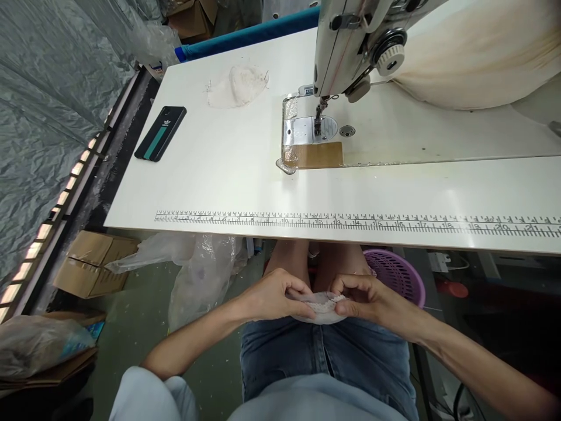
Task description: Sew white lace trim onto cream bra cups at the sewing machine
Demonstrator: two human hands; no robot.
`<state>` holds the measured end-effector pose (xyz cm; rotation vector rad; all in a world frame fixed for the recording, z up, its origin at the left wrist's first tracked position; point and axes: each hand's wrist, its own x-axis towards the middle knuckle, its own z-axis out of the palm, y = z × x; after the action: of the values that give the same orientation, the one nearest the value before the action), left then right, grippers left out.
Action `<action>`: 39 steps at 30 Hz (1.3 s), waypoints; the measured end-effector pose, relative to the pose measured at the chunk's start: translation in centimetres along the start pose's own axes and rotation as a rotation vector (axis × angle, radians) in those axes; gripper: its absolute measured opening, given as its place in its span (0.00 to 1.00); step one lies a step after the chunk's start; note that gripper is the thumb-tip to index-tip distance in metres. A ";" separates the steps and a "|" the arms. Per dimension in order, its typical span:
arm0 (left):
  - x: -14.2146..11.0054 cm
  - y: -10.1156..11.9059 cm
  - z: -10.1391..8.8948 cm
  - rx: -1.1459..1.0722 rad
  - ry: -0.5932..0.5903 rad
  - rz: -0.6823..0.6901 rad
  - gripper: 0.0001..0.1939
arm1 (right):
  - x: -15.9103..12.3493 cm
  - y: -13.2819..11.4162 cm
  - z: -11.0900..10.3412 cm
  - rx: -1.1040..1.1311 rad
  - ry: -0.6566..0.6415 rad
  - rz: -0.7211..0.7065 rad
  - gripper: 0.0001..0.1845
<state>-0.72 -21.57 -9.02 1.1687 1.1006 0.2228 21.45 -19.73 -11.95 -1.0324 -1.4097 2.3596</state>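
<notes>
Over my lap, a small white piece of fabric with a lacy edge is stretched between my two hands. My left hand pinches its left side between thumb and fingers. On the other side, my right hand grips the edge in a similar pinch. A thin dark thread shows near the right fingertips. Above my hands, on the white table, stands a sewing machine with its presser foot over the metal plate. Another pale fabric piece with loose thread ends lies flat at the back left of the table.
A dark phone with a green stripe rests at the table's left. A printed ruler runs along the front edge. Beneath are a purple basket, plastic bags and a cardboard box. Cream cloth lies behind the machine.
</notes>
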 end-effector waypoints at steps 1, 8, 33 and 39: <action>0.0 -0.1 0.0 -0.003 0.007 0.005 0.11 | 0.0 0.0 0.0 -0.027 -0.010 -0.002 0.15; 0.0 0.1 0.2 0.003 0.028 0.047 0.09 | 0.3 0.3 0.4 -0.211 0.003 -0.051 0.13; 0.1 0.4 0.6 -0.054 -0.005 -0.007 0.11 | -0.5 -0.8 0.2 -0.278 -0.074 -0.019 0.14; 0.2 0.1 0.6 -0.053 -0.015 -0.041 0.13 | -0.2 -0.8 0.4 -0.216 -0.103 0.021 0.15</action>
<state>-0.12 -21.81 -9.11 1.0979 1.0982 0.2097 21.21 -19.71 -11.01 -0.9929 -1.7314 2.3446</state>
